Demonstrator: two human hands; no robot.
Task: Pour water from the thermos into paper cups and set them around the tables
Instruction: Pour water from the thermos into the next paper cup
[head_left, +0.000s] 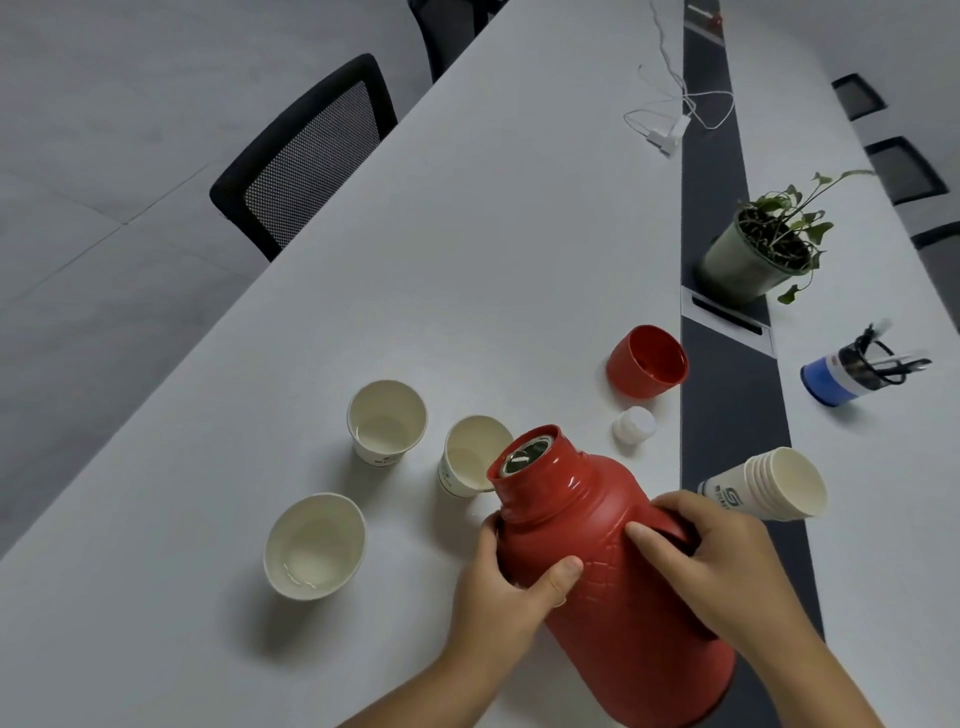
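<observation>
A red thermos (613, 582) leans toward the upper left with its open mouth over the rim of a paper cup (470, 457). My left hand (511, 597) grips the thermos just below its neck, and my right hand (711, 551) holds its upper body from the right. Two more paper cups stand on the white table (467, 260): one (387, 421) at the back left and one (314, 545) nearer me, both with a little water at the bottom. A stack of spare paper cups (769, 486) lies on its side to the right.
The red thermos lid (647, 361) stands open side up and a small white stopper (635, 425) lies beside it. A potted plant (763, 249), a pen holder (857, 371) and a white charger cable (675, 111) sit farther back. A black mesh chair (306, 156) stands at the table's left edge.
</observation>
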